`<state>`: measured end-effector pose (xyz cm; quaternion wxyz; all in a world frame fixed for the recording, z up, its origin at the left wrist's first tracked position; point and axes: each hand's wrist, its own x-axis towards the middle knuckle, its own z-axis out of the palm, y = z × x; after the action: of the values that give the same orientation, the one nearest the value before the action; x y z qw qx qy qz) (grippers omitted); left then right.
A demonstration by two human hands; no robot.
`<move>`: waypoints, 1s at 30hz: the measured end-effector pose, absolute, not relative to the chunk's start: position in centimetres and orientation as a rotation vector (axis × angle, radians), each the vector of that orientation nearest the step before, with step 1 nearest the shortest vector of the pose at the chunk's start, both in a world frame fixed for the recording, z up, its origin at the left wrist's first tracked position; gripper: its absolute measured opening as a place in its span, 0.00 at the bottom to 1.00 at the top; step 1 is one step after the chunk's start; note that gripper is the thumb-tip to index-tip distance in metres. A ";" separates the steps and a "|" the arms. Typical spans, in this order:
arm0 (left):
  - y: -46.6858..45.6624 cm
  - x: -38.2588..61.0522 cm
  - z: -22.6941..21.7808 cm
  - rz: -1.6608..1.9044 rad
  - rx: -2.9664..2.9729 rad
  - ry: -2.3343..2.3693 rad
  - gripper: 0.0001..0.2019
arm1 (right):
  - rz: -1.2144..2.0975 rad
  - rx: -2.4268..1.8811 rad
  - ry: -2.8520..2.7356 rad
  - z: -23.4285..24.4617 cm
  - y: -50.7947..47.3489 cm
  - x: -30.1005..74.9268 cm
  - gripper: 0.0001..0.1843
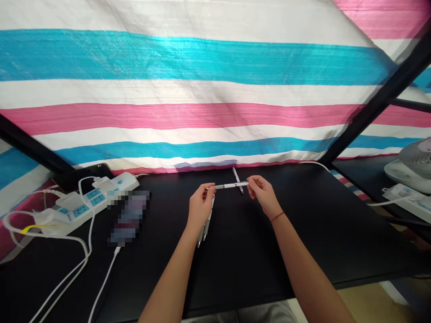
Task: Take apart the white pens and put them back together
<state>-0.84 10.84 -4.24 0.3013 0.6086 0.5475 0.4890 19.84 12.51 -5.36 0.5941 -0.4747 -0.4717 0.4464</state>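
Pen (230, 185) with a white barrel and a grey end section sits level in the middle of the frame, above the black bench (242, 260), spanned between two bare hands. The left hand (201, 199) pinches its grey end between thumb and fingers; the right hand (263, 194) pinches the opposite end in the same way, so both grips are small and lie at the extremes. If either pinch loosens, or the two pull unevenly, the pen could slip out, swing down and roll on the smooth bench top. A second white pen (235, 174) lies just beyond, crossing behind the held one in this view; whether they touch, I cannot tell, but a dip of the wrists could knock it toward the striped sheet (215, 116). Two more pens (206, 228) lie below the left hand, their upper parts hidden by it, and a backward drag of that forearm could scatter them toward the near edge at the bottom of the frame. At the left, loose white cable (102, 287) runs from a phone (129, 220) near the power strip (96, 198); a wide sweep of the left elbow could snag it.
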 end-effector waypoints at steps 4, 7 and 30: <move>10.8 -0.8 -4.4 1.303 1.612 1.431 0.15 | 1.001 -1.246 -1.108 -5.8 12.6 20.0 0.21; 10.8 -0.9 -4.5 1.304 1.610 1.429 0.15 | 0.969 -1.245 -1.191 -6.0 12.7 20.2 0.22; 11.2 -1.0 -4.9 1.354 1.537 1.424 0.14 | 0.869 -1.315 -1.246 -6.2 12.7 20.2 0.21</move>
<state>-0.97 11.21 -4.94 0.3182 0.5841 0.5412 0.5145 20.20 12.66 -6.20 0.5364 -0.5523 -0.5236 0.3649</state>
